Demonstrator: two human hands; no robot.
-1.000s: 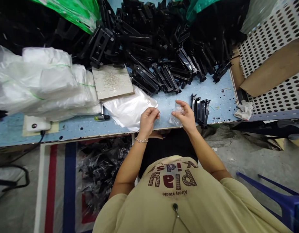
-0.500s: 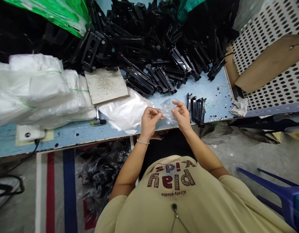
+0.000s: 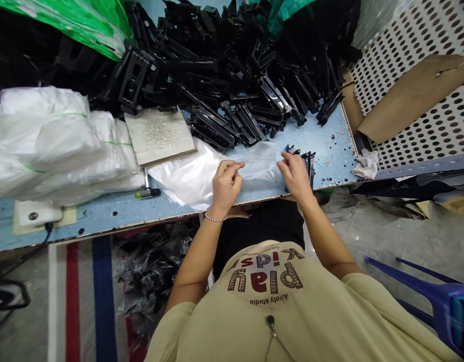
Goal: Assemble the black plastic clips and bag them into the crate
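A clear plastic bag (image 3: 260, 166) is spread on the blue tabletop between my two hands. My left hand (image 3: 227, 186) is at the bag's left edge, fingers closed with the bag's edge at the fingertips. Over a small group of black plastic parts (image 3: 311, 163) is my right hand (image 3: 295, 173), its thumb and fingers apart, beside the bag's right end. Flat white bags (image 3: 194, 176) lie stacked left of my left hand, partly under a pale board (image 3: 160, 134).
A large pile of black parts (image 3: 216, 75) covers the back. Bundled white bags (image 3: 54, 146) fill the left, near a cutter (image 3: 148, 193). A perforated white panel (image 3: 405, 90) with brown cardboard stands right. A crumpled white cloth (image 3: 366, 164) lies at the right corner; a blue stool (image 3: 435, 296) is below.
The crumpled clear bag has been spread out flatter. My right hand has moved right, away from my left, and now covers some of the small group of black parts.
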